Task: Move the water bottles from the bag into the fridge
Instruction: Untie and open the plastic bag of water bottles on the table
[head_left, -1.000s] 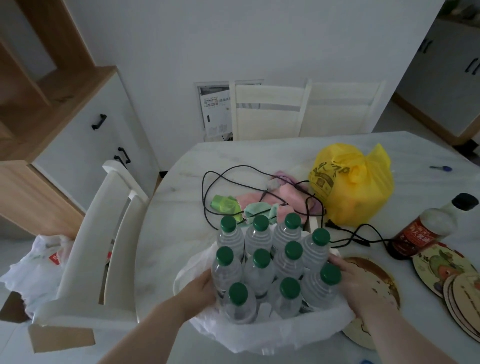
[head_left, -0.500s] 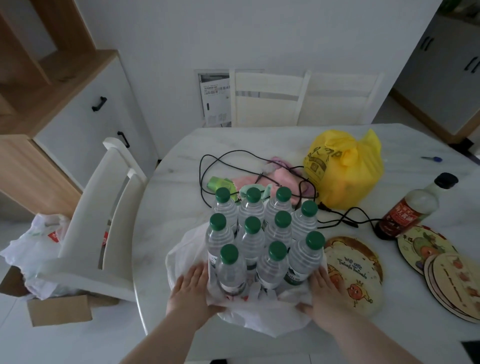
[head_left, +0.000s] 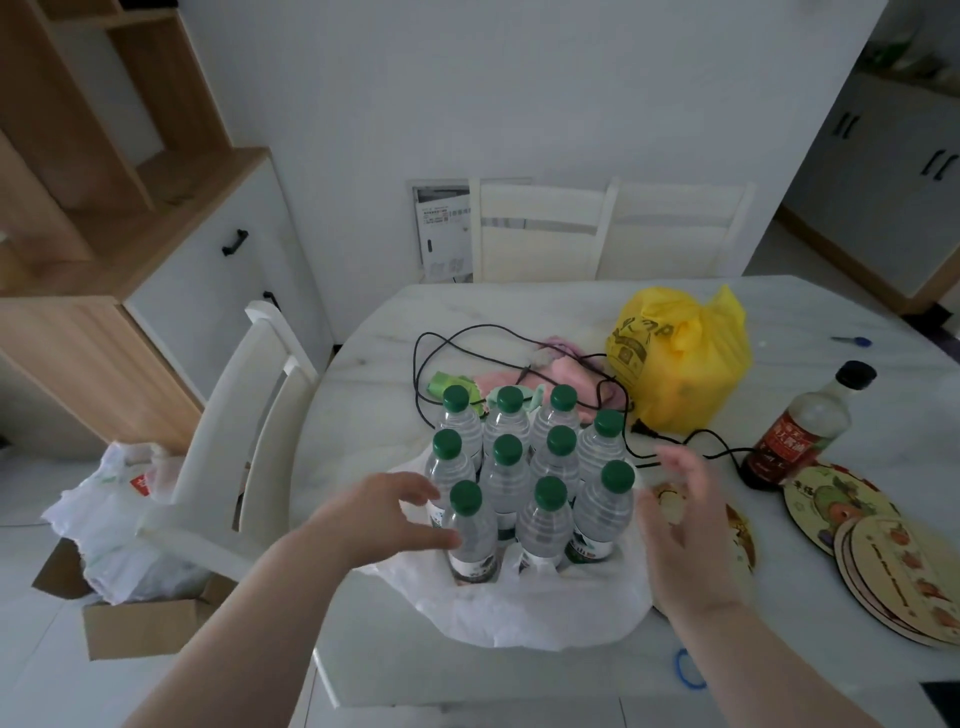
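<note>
Several clear water bottles (head_left: 524, 478) with green caps stand upright in a tight cluster on the white marble table (head_left: 374, 415). A white plastic bag (head_left: 540, 608) lies flattened under and around their bases. My left hand (head_left: 384, 514) is at the cluster's left side, fingers spread and curling toward the front-left bottle (head_left: 470, 535), touching or nearly touching it. My right hand (head_left: 680, 525) hovers open just right of the cluster, blurred, holding nothing. No fridge is in view.
A yellow bag (head_left: 680, 358), black cable (head_left: 447, 338) with a plug, pink cloth (head_left: 561, 374) and a dark sauce bottle (head_left: 800, 431) lie behind and to the right. Round coasters (head_left: 893, 561) are stacked at right. White chairs (head_left: 249, 431) stand left and behind.
Both hands let go of the bag's edges, which they had pressed flat on the table, and rose to the sides of the bottle cluster. The camera view lifted slightly.
</note>
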